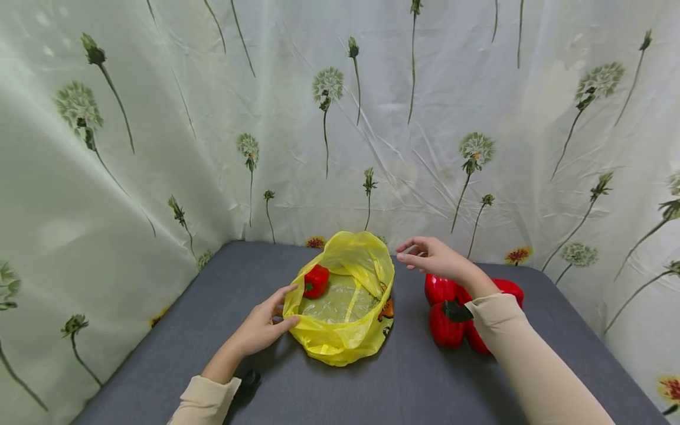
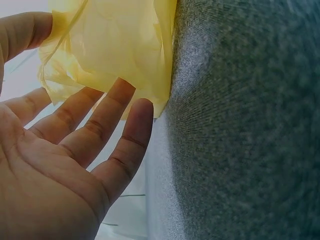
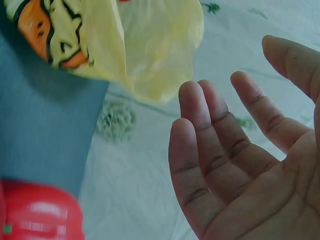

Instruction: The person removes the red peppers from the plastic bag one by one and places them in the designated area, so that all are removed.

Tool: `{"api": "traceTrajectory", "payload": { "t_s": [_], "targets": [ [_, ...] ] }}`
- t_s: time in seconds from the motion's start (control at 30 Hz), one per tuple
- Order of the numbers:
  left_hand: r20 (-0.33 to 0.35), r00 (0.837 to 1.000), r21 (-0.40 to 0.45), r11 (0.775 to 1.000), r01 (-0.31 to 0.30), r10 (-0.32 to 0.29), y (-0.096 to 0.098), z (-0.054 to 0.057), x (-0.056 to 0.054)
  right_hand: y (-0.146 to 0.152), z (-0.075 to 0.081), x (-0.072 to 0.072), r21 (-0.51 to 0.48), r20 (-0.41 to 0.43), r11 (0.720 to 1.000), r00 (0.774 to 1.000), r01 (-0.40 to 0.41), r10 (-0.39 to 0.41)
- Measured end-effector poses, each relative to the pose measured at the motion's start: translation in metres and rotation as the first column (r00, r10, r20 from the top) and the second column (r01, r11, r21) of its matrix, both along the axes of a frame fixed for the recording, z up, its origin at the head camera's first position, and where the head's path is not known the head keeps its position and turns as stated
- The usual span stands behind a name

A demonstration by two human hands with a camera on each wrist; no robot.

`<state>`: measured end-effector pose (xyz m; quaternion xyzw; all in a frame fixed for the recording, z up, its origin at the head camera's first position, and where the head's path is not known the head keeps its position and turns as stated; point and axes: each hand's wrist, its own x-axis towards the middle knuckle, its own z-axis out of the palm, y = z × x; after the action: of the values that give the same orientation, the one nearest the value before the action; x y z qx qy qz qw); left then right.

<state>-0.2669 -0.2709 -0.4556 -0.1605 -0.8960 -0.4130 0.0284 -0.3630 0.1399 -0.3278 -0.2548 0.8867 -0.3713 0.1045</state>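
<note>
A yellow plastic bag (image 1: 340, 342) stands with its mouth spread wide on the grey table. One red bell pepper (image 1: 317, 281) lies inside it at the left. My left hand (image 1: 260, 324) touches the bag's left rim with thumb and fingertips; in the left wrist view its fingers are fairly straight against the yellow plastic (image 2: 115, 45). Just right of the bag, my right hand (image 1: 438, 258) hangs in the air with loosely bent fingers, and its palm (image 3: 265, 200) holds nothing. Several red bell peppers (image 1: 446, 326) sit grouped below the right forearm, which partly hides them.
The grey table (image 1: 175, 354) reaches back to a pale curtain (image 1: 287, 118) printed with dandelions, which also hangs at both sides. A small dark object (image 1: 248, 381) lies beside the left wrist. Orange and black printing (image 3: 37, 30) marks the bag's right side.
</note>
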Motion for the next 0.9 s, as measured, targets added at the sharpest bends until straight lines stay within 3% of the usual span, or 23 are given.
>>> {"api": "traceTrajectory", "payload": {
  "t_s": [0.33, 0.7, 0.9],
  "targets": [
    [0.003, 1.0, 0.005, 1.0, 0.03, -0.03, -0.001, -0.005, 0.003, -0.059, -0.016, -0.017, 0.027, 0.03, 0.994, 0.994, -0.11, 0.11],
    [-0.002, 0.999, -0.001, 0.999, 0.042, -0.042, -0.001, -0.004, 0.003, -0.102, -0.022, -0.026, 0.045, 0.115, 0.993, 0.988, -0.109, 0.103],
    [0.016, 1.0, -0.001, 1.0, 0.014, -0.014, 0.001, -0.003, 0.0, -0.116, -0.026, -0.031, 0.066, 0.14, 0.989, 0.983, -0.131, 0.12]
  ]
}}
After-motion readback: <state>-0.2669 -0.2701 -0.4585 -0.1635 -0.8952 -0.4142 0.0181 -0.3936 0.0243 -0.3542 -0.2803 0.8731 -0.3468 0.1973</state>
